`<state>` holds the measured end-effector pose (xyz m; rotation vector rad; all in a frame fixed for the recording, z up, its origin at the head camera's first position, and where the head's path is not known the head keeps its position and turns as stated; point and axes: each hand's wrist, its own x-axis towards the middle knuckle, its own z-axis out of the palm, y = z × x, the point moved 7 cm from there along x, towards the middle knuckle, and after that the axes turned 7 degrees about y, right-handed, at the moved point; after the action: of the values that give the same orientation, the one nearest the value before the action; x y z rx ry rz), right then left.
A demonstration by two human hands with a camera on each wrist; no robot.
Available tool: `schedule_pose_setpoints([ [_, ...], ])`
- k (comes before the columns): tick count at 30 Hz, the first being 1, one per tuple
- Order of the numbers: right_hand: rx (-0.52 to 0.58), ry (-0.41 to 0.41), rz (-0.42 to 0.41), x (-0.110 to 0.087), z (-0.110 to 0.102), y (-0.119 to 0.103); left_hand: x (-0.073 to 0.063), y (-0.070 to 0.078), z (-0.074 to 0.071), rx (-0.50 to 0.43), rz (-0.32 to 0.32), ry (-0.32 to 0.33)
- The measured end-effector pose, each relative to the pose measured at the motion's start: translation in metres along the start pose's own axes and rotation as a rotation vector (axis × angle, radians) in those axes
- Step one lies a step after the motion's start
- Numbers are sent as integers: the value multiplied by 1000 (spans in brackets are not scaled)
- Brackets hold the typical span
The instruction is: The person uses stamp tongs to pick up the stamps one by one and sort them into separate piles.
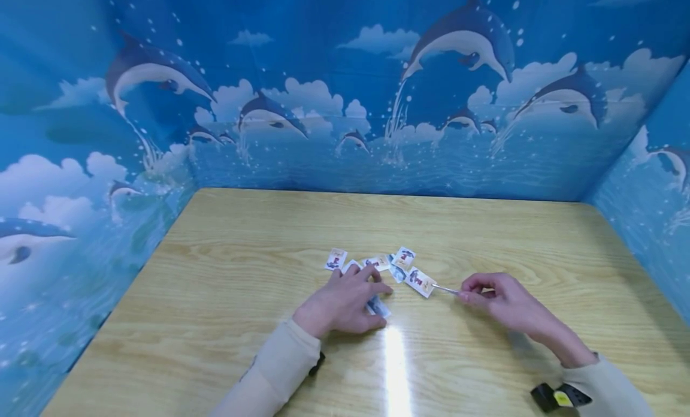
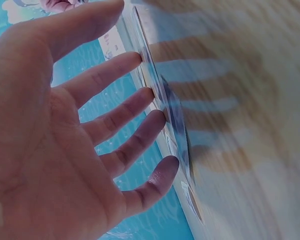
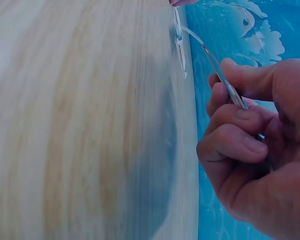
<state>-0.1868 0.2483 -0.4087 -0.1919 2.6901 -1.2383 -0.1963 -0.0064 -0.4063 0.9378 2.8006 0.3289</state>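
My right hand (image 1: 498,300) pinches slim metal tweezers (image 3: 230,90) with a curved tip, thumb and fingers curled round them. Their tip meets the right edge of a small printed card (image 1: 419,281) on the table. Spread fingers of my left hand (image 1: 349,300) reach over other small cards, fingertips right at them in the left wrist view. One bluish card (image 1: 380,307) shows between its thumb and index finger, partly hidden by the hand. Beyond the fingers lie a card (image 1: 336,259) at the left, another (image 1: 376,263) in the middle, and one (image 1: 404,257) overlapping a bluish card (image 1: 398,272).
The cards lie on a light wood-grain table (image 1: 242,225) with a bright reflected streak near the front. A blue dolphin-print backdrop (image 1: 323,153) rises behind the table and along both sides. Black wrist devices (image 1: 557,398) sit at both sleeves.
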Motion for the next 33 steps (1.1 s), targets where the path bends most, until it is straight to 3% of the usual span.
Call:
schedule_pose_setpoints([
  [10,-5,77,65,-2,-15,10,0,1,1,5,0,0],
  [23,-29,190,84,-6,-44,24,0,0,-6,-51,26,23],
  [33,-38,249,106,-9,-57,38,9,5,-15,-81,96,100],
])
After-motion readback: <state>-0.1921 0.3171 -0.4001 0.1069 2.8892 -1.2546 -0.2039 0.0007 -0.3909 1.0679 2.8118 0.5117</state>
